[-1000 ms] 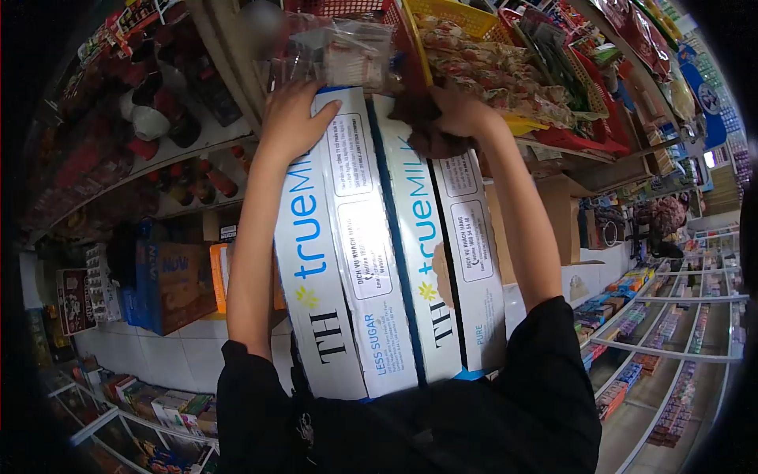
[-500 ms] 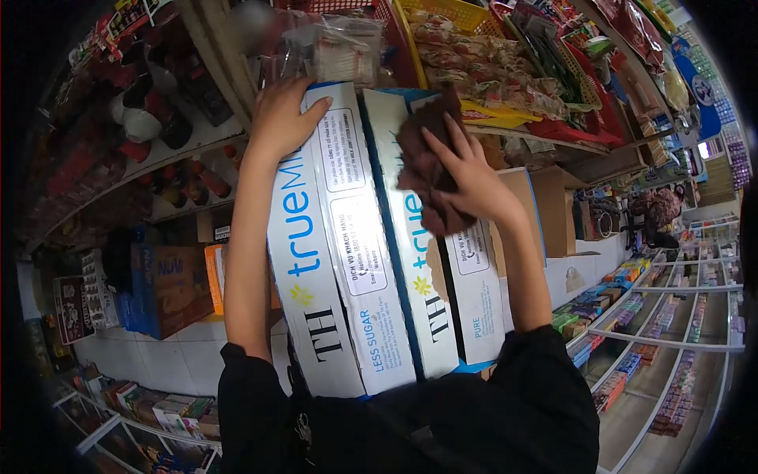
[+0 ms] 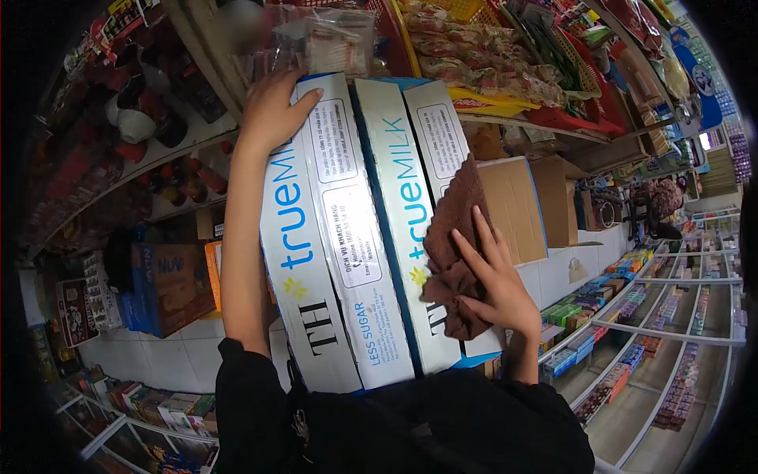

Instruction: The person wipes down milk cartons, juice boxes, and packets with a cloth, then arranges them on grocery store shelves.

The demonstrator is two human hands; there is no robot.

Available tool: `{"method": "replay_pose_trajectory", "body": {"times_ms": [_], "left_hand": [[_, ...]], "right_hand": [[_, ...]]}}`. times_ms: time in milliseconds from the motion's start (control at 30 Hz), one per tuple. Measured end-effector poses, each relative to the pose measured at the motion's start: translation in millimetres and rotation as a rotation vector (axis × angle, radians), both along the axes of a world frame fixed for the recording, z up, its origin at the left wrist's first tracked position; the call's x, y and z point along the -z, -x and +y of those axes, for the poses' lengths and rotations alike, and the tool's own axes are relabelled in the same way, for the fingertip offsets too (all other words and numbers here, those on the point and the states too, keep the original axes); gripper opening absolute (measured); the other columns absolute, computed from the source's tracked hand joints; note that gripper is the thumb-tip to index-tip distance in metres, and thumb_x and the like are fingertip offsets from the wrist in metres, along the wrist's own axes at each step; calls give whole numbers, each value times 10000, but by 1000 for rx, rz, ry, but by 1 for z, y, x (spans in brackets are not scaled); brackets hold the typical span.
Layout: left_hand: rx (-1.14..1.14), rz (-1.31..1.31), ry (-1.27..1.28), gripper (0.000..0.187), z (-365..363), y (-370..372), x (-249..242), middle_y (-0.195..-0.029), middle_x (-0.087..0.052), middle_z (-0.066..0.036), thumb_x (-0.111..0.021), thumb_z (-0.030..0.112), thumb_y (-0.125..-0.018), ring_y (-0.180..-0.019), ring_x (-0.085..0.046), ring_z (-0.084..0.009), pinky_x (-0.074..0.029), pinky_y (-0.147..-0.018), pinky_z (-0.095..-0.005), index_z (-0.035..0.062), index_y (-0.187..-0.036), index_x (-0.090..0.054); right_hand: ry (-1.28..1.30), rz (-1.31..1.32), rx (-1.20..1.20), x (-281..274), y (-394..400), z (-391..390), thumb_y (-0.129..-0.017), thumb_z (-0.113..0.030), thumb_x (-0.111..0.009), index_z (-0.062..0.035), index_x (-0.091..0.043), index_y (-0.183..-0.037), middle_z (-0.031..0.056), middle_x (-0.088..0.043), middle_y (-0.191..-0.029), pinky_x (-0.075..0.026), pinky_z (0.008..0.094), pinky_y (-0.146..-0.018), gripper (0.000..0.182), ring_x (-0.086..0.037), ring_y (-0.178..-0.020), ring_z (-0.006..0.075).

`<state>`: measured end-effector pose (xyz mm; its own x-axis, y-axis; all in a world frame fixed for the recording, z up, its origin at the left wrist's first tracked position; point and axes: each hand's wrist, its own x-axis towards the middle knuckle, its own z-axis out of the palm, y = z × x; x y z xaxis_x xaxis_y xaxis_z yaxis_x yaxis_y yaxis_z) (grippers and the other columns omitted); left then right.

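Observation:
Two white and blue milk cartons lie side by side against my body, the left carton (image 3: 316,237) and the right carton (image 3: 395,182), with a dark gap between them. My left hand (image 3: 278,110) rests over the far left corner of the left carton, thumb spread on its top. A crumpled brown cloth (image 3: 466,229) lies on the near right part of the right carton. My right hand (image 3: 497,284) presses on this cloth, its fingers spread forward and its thumb at a bunched fold.
Beyond the cartons are a yellow basket (image 3: 466,99) of packaged goods and clear plastic bags (image 3: 339,43). An open cardboard box (image 3: 513,209) stands at the right. Glass shelving (image 3: 671,328) fills the far right; a blue box (image 3: 170,288) is at the left.
My right hand has slid the brown cloth toward my body and slightly right, and the cloth is more spread out. My left hand stays at the far left corner.

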<state>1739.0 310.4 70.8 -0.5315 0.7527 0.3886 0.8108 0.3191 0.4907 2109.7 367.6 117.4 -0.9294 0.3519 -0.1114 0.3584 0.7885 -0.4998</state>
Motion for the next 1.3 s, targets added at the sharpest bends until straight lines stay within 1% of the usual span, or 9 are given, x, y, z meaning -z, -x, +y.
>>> {"method": "replay_pose_trajectory", "body": {"times_ms": [167,300,333,433,633,833,1033,1233,1300], "left_hand": [[0,-4,3,460,-2,-2,-3,-1094,-570,-194,-559,359,-784,-1029,-521,-347,-367,-918,-404,13,-1086,-580],[12,22,-37,441,0,0,1,-1078,-574,-198,-561,353,-786,-1016,-532,-342,-391,-895,-390,13,-1066,-587],[4,30,-39,437,0,0,3,-1075,-575,-199,-562,353,-787,-1012,-535,-341,-396,-890,-387,14,-1062,-588],[72,-34,-36,422,0,-1,-5,-1083,-575,-195,-580,323,-786,-1016,-535,-344,-400,-875,-383,21,-1081,-580],[59,-6,6,440,1,-4,-9,-1090,-568,-204,-580,317,-795,-1028,-530,-343,-392,-887,-379,15,-1114,-565],[7,-51,74,466,2,-8,-11,-1108,-559,-206,-572,331,-803,-1043,-522,-343,-381,-906,-379,11,-1142,-547],[34,-33,78,482,3,0,-6,-1121,-550,-207,-562,347,-810,-1060,-509,-341,-370,-914,-383,9,-1152,-538],[49,26,70,473,3,-3,-5,-1116,-552,-211,-556,342,-814,-1056,-506,-349,-367,-914,-387,0,-1140,-540],[83,23,52,466,2,0,-4,-1113,-554,-211,-557,336,-813,-1054,-505,-351,-368,-912,-387,1,-1137,-543]], "right_hand": [[278,110,152,4,-28,-6,-542,-87,-758,-107,-136,-1411,266,20,-1434,-242,383,-1040,1069,-169,-1302,419],[695,192,520,24,-59,-18,-567,-81,-771,-32,-72,-1405,254,-241,-1388,-267,337,-1023,1093,-299,-1275,275],[727,244,612,27,-66,-25,-598,-83,-755,16,-218,-1365,202,-430,-1277,-312,327,-991,941,-397,-1195,230],[896,163,817,15,-67,-40,-619,-93,-739,26,-427,-1235,159,-551,-1140,-389,324,-915,700,-510,-1063,205],[293,79,834,19,-60,-54,-599,-136,-698,14,-543,-1039,203,-631,-804,-487,381,-703,490,-636,-776,313],[17,-126,804,17,-49,-49,-598,-163,-674,-5,-544,-918,194,-592,-684,-460,441,-605,379,-580,-660,394],[133,29,632,27,-30,-10,-609,-288,-698,12,-548,-866,211,-588,-702,-457,447,-611,422,-590,-694,376],[-157,86,524,38,61,53,-603,-420,-705,42,-545,-888,211,-592,-665,-479,409,-645,567,-598,-673,363],[-127,-40,516,24,92,67,-593,-405,-718,36,-510,-1049,252,-591,-864,-485,404,-665,668,-596,-790,344]]}}
